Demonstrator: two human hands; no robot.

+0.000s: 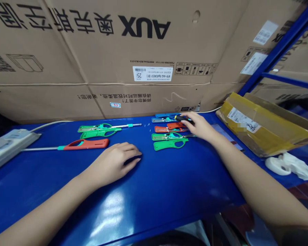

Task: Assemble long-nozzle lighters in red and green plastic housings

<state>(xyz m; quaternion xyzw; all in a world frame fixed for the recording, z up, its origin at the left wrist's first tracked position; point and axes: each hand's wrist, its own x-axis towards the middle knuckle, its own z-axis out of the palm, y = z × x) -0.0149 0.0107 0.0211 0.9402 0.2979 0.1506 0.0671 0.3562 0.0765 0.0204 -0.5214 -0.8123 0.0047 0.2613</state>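
Observation:
My right hand is closed on a screwdriver with a black-and-yellow handle; its tip is hidden. Beneath and beside that hand lie opened gas lighters: a blue one, an orange-red one and a green one, with inner parts showing. A loose green half shell sits nearest me. My left hand rests open and empty on the blue table, fingers slightly bent and thumb apart. Close to it are a whole orange-red lighter and an opened green lighter.
A big cardboard box stands along the back of the blue table. At left is a white power strip. A yellow-taped carton and a white roll are at right. A flat device lies behind my right wrist.

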